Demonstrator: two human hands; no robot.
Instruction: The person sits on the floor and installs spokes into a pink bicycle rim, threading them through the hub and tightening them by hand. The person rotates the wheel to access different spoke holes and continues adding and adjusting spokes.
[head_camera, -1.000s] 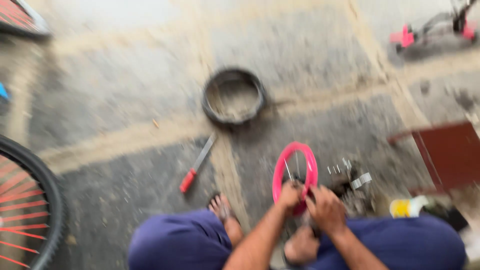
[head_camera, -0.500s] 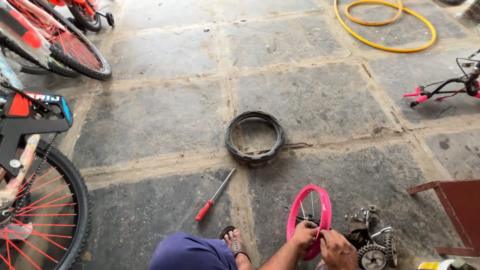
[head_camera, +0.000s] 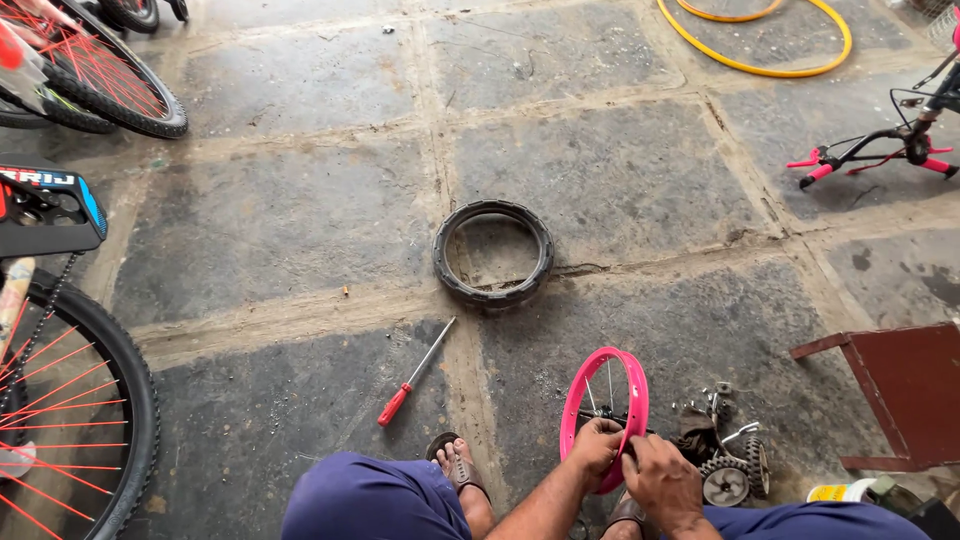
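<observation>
A: Floor?

B: Big dark stone slabs (head_camera: 600, 180) with pale sandy joints, stained and scuffed — outdoor yard or open workshop, can't tell which.

A: Hands?

B: Both low in the frame, on the pink wheel rim (head_camera: 605, 415), which stands upright on the slab between the person's knees. Left hand (head_camera: 597, 447) is closed around the rim's lower edge. Right hand (head_camera: 662, 478) is clenched just beside it, at the hub side; what it grips is hidden.

A: Around them?

B: Red-handled screwdriver (head_camera: 415, 374) lies flat on a joint, left of the rim. Small black tyre (head_camera: 493, 254) lies flat further out, well apart. Small toothed wheels and metal parts (head_camera: 728, 450) just right of the rim. Rust-red metal panel (head_camera: 905, 395) at right edge.

A: Edges?

B: Bicycle wheels with red spokes (head_camera: 70, 400) left, yellow hoops (head_camera: 760, 40) top, pink-grip handlebar (head_camera: 870, 150) top right.
</observation>
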